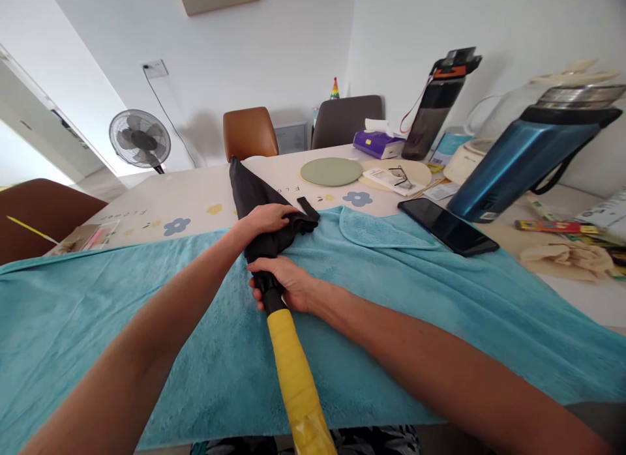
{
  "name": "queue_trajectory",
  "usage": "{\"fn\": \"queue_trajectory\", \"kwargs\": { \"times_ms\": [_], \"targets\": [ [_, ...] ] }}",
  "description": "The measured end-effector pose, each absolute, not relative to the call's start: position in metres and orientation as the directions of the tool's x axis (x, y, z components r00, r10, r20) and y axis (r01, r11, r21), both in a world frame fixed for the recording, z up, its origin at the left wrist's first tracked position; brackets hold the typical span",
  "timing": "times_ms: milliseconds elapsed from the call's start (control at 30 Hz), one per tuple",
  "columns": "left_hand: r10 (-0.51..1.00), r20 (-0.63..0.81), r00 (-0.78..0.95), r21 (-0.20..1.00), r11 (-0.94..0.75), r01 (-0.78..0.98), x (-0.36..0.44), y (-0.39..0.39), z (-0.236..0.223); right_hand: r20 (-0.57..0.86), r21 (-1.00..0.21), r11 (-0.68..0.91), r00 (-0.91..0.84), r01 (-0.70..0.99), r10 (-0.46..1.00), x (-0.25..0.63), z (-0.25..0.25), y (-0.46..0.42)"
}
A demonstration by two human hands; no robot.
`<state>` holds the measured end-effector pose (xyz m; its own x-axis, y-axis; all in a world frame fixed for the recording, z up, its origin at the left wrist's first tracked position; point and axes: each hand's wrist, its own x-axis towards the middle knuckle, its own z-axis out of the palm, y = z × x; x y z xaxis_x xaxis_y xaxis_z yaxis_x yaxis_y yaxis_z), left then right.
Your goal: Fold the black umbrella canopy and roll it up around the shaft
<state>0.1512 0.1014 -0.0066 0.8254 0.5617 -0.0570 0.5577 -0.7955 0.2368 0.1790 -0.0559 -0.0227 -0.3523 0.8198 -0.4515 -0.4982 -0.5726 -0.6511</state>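
The bench (pixel 205 184) is covered along its near side by a blue cloth (pixel 215 364), which is spread to both sides of the umbrella (pixel 274 303). The umbrella is held lengthwise over the cloth, with its black canopy (pixel 247 188) directed away from the wearer and its yellow handle (pixel 291 357) toward the wearer. Just beyond the handle, the umbrella is firmly clasped by the right grip (pixel 288 280). The canopy's loose folds are covered by the left grip (pixel 268 220) (whether fabric is pinched there cannot be told). To the umbrella's right, well apart, a phone (pixel 447 227) is seen. At the umbrella's right edge, a strap (pixel 308 208) is left sticking out, unfastened. The canopy is judged to be being gathered; by the next move, a steady right hold and snugly wrapped folds would be called for.
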Motion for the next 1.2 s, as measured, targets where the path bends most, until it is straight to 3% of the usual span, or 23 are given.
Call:
{"fn": "queue_trajectory", "kwargs": {
  "times_ms": [467,733,1000,1200],
  "targets": [
    [0.498,-0.038,0.866,0.069,-0.864,0.499,0.1549,0.1024,-0.0085,-0.461,-0.64,-0.58,-0.351,-0.504,0.815,0.1795,-0.0216,-0.0562],
    [0.519,0.019,0.855,0.142,-0.848,0.511,0.1561,0.1031,-0.0114,-0.458,-0.647,-0.578,-0.353,-0.496,0.816,0.1799,-0.0227,-0.0557],
    [0.51,0.012,0.86,0.095,-0.857,0.507,0.1577,0.1022,-0.0105,-0.455,-0.631,-0.582,-0.363,-0.513,0.813,0.1797,-0.0241,-0.0548],
    [0.506,0.0,0.863,0.153,-0.852,0.5,0.1581,0.1056,-0.0122,-0.457,-0.63,-0.58,-0.357,-0.517,0.814,0.1796,-0.0245,-0.0545]
  ]
}}
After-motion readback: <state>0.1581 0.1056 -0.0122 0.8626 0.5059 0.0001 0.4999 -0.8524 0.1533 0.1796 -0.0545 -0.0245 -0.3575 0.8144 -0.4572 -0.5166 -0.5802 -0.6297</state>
